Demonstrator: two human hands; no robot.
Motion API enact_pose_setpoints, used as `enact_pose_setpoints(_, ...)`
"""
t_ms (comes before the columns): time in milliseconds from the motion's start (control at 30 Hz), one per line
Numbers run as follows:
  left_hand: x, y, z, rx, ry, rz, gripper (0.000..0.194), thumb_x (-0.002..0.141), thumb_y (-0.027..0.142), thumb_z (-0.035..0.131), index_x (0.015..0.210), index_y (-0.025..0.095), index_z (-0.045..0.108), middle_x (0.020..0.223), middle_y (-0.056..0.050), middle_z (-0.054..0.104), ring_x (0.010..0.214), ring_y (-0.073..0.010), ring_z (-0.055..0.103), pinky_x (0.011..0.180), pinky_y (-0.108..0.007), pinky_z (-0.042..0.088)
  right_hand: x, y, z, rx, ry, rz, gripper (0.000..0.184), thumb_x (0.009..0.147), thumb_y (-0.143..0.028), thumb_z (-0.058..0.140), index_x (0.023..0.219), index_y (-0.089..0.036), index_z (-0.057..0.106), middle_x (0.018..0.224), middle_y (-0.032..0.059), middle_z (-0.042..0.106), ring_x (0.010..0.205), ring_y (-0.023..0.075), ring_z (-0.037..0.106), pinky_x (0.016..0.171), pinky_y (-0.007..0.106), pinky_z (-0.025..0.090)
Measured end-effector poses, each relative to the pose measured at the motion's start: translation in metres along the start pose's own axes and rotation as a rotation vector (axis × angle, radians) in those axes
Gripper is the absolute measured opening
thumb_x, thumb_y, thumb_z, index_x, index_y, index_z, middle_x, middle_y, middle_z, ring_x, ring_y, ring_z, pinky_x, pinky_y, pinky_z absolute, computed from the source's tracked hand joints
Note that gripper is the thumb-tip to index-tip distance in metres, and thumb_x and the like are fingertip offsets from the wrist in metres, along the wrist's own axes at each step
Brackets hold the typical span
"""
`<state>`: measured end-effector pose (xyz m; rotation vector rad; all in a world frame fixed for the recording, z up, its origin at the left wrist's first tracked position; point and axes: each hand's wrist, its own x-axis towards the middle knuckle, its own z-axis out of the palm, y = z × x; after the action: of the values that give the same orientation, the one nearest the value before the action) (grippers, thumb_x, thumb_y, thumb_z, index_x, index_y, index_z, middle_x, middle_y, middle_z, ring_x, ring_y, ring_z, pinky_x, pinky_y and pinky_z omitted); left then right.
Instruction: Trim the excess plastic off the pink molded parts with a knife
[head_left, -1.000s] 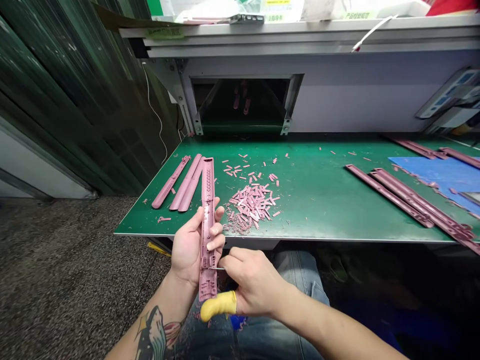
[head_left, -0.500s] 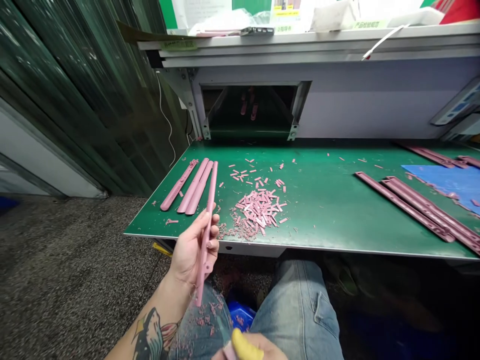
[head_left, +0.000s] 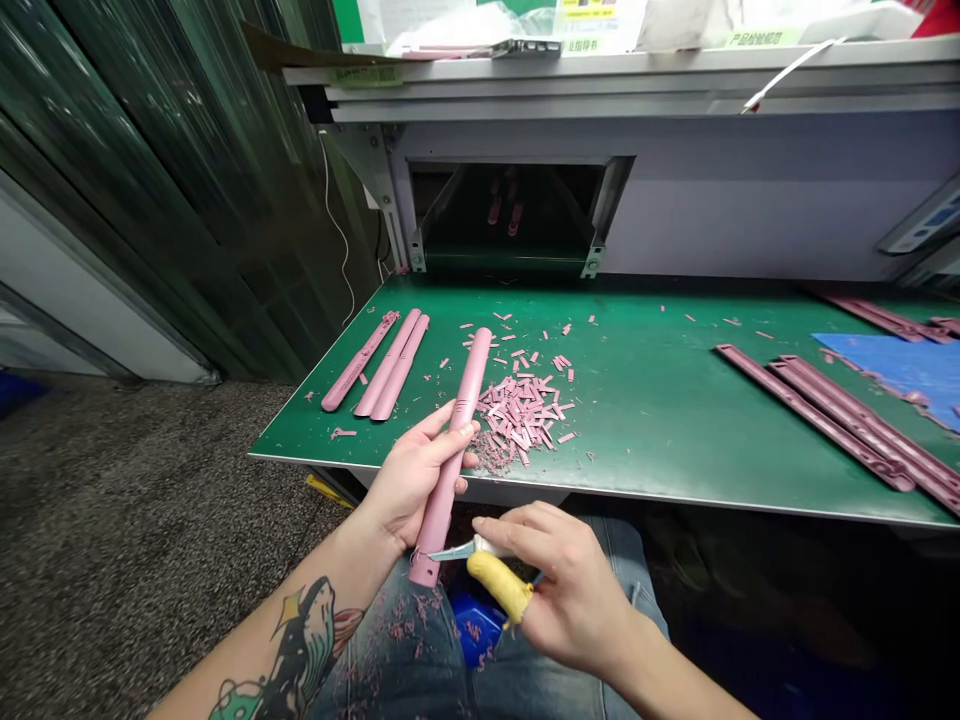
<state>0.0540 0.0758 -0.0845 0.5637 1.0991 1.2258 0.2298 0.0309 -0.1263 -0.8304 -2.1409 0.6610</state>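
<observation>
My left hand (head_left: 424, 465) is wrapped round a long pink plastic part (head_left: 471, 375), its smooth curved side up, tilted with the lower end over my lap. In my right hand (head_left: 570, 575) is a trimming knife (head_left: 459, 551), its thin blade against the part near its lower end. A yellow finger cot (head_left: 499, 588) covers my right thumb. Most of the knife's handle is hidden by the fingers. A heap of small pink offcuts (head_left: 525, 410) lies on the green table (head_left: 645, 400) just beyond my left hand.
Two smooth pink parts (head_left: 394, 370) and another with shavings (head_left: 360, 362) lie at the table's left. More parts (head_left: 817, 415) rest on the right beside a blue sheet (head_left: 892, 365). A conveyor opening (head_left: 510, 260) is at the back. Below, a blue container (head_left: 478, 630) stands between my knees.
The left hand has moved right and turned the pink part so its broad curved face shows. My right hand has risen from the lap, bringing the knife to the part's lower end.
</observation>
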Motion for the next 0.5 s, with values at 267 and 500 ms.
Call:
enact_pose_setpoints(267,0.013,-0.024,0.028,0.104,0.088,0.174,0.044,0.086,0.024,0.063,0.129,0.021,0.052,0.084,-0.002,0.063,0.061,-0.0069,0.058,0.056,-0.017,0.052,0.016,0.007,0.017,0.502,0.199,0.402,0.033,0.087,-0.043,0.061,0.106,-0.016,0.063,0.072,0.0019,0.060,0.061,0.0134,0.054,0.056,0.025,0.044)
enact_pose_setpoints(500,0.077,0.027,0.002,0.610,0.111,0.439,0.031,0.091,0.033,0.056,0.119,0.020,0.058,0.126,-0.010,0.057,0.105,-0.0224,0.059,0.087,-0.044,0.051,0.014,0.069,-0.080,0.385,0.097,0.674,0.039,0.085,-0.054,0.053,0.068,-0.019,0.052,0.052,-0.0021,0.052,0.047,0.0132,0.049,0.050,0.025,0.039)
